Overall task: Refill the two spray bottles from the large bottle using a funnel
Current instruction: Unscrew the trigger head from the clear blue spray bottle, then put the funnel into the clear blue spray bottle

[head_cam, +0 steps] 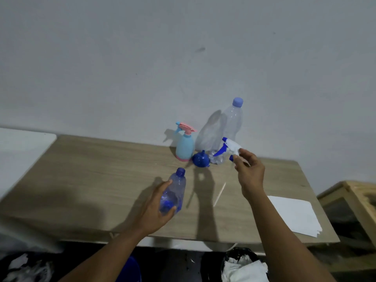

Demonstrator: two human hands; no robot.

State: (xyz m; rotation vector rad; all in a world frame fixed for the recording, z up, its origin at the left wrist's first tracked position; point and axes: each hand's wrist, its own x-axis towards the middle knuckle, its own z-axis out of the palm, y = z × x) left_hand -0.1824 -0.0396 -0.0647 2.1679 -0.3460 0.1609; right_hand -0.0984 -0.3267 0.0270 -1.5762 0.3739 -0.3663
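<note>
My left hand [155, 208] grips a clear blue-tinted spray bottle [175, 190] with its neck open, standing tilted on the wooden table [91, 180]. My right hand [249, 169] holds the white-and-blue spray head [228, 148] above the table, its thin dip tube [219, 193] hanging down. By the wall stand a light-blue spray bottle with a pink trigger [184, 145], a blue funnel [201, 158] lying mouth down, and the large clear bottle with a pale blue cap [232, 123].
A stack of white paper sheets [295, 214] lies at the table's right front. A wooden box [356, 200] stands to the right. A white surface [22, 151] adjoins the table's left. Below the front edge sit a bin with white rags [244, 265] and a blue tub [132, 269].
</note>
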